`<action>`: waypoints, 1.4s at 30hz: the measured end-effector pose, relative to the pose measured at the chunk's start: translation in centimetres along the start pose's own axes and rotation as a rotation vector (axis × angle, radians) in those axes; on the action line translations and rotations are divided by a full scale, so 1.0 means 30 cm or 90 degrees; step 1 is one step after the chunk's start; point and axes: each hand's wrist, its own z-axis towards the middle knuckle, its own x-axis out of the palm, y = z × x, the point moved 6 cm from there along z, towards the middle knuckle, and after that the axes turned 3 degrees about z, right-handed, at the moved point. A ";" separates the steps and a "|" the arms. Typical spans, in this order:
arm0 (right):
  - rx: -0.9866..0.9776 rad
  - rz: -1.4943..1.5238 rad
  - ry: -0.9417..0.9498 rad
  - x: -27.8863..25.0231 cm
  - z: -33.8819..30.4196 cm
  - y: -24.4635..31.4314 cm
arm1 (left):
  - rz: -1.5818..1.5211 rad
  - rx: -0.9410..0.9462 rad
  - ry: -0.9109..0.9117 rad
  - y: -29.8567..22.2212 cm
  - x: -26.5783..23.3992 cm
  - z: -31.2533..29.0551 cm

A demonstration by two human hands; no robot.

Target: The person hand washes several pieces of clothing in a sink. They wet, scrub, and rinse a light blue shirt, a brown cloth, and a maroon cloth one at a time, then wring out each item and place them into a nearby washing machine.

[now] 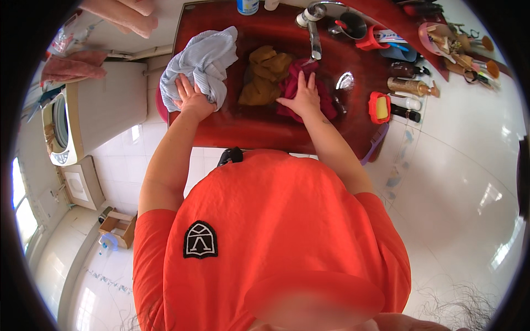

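Observation:
At the left end of the red sink counter [221, 129] lies a bunched light-blue striped cloth [207, 58]. My left hand [195, 101] rests on its lower part, fingers stretched out and apart. Inside the basin, a mustard-brown cloth [265, 77] sits crumpled beside a magenta cloth [326, 105]. My right hand [305, 100] lies on the magenta one with fingers spread, its thumb pointing toward the brown cloth. Neither hand grips anything that I can see. Above the magenta cloth stands the chrome faucet [314, 41].
Along the right edge sit a red soap dish [380, 107] with yellow soap, several bottles [408, 86], a purple brush-like item [375, 143] and a dark cup [353, 26]. A blue container [248, 6] stands at the back. To the left is a white washing machine [105, 110].

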 end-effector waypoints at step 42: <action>-0.109 0.058 0.071 0.052 0.081 -0.011 | 0.041 -0.017 -0.033 -0.010 0.019 0.026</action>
